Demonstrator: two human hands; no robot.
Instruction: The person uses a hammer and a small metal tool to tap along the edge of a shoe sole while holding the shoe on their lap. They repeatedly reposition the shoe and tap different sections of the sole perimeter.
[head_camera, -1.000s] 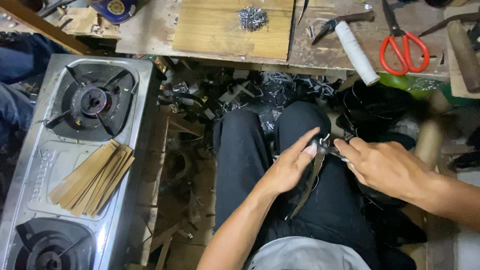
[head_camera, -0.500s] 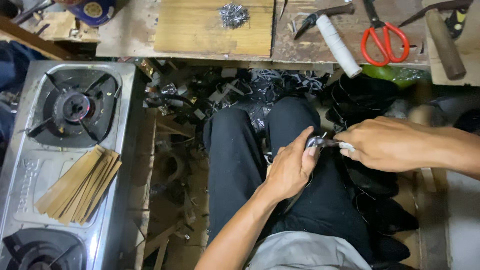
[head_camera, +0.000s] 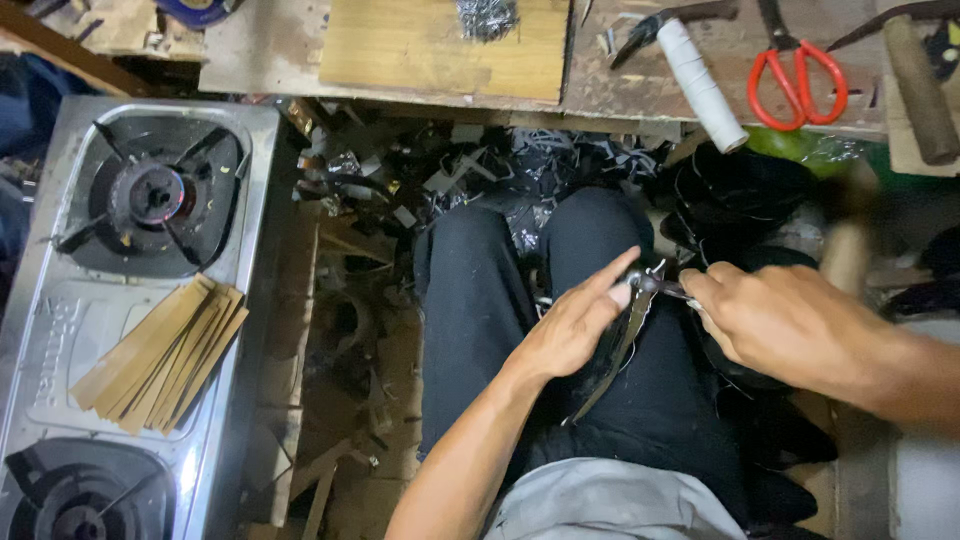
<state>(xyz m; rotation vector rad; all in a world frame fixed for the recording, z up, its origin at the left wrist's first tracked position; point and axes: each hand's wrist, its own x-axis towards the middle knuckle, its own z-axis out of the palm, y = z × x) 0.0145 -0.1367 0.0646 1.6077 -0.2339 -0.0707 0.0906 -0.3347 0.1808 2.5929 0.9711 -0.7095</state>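
Observation:
My left hand (head_camera: 575, 325) grips a pair of metal pliers (head_camera: 622, 340) over my right thigh, its handles trailing down toward my lap. The plier jaws meet a small shiny metal piece (head_camera: 668, 288) pinched in the fingertips of my right hand (head_camera: 775, 320). Both hands hover just above my black trousers (head_camera: 480, 330). What exactly the small piece is I cannot make out.
A steel two-burner gas stove (head_camera: 60, 330) stands at the left with a fan of thin wooden strips (head_camera: 165, 350) on it. The workbench (head_camera: 640, 80) above holds a wooden board (head_camera: 440, 45), a white roll (head_camera: 700, 85), red-handled scissors (head_camera: 795, 85) and a hammer handle (head_camera: 915, 85). Dark scraps (head_camera: 400, 180) litter the floor.
The view has shifted slightly. My hands stay together over the thigh, the left one still on the pliers, the right one turned a little at the jaws.

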